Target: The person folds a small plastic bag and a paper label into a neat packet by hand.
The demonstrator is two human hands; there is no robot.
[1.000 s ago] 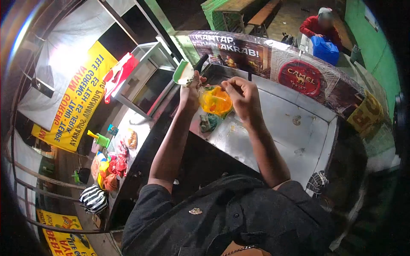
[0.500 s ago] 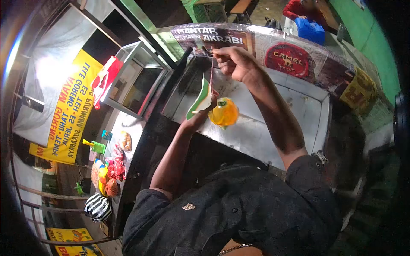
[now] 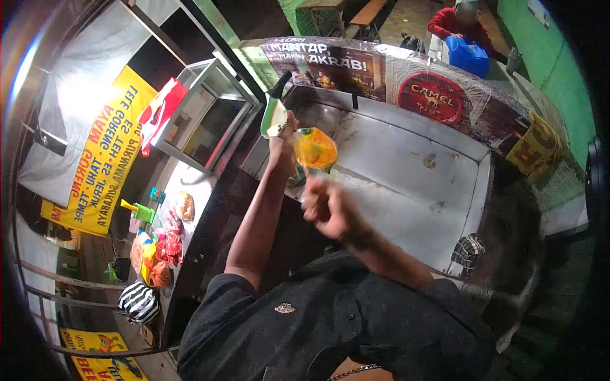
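Note:
My left hand [image 3: 284,136] is raised over the left part of a metal-lined counter, its fingers closed around the gathered neck of a clear plastic bag. The plastic bag [image 3: 316,149], with orange-yellow contents, bulges out to the right of the fist. A green-and-white sheet or packet [image 3: 274,117] sticks up at the left of the same hand. Just below the bag is my right hand [image 3: 327,206], blurred, with its fingers curled in. From them a thin strand [image 3: 306,171], like a stretched rubber band, runs up towards the bag; its far end is hidden.
The metal counter tray [image 3: 406,178] has raised edges. At its right corner lies a striped cloth bundle [image 3: 468,250]. On the left stand a glass case [image 3: 206,120] and several packets [image 3: 168,244]. Beyond the counter, a person [image 3: 467,28] sits by a blue bag [image 3: 467,56].
My right hand has swung down from above my left hand to below the bag. My left hand has moved slightly left and up with the bag and the green-and-white sheet.

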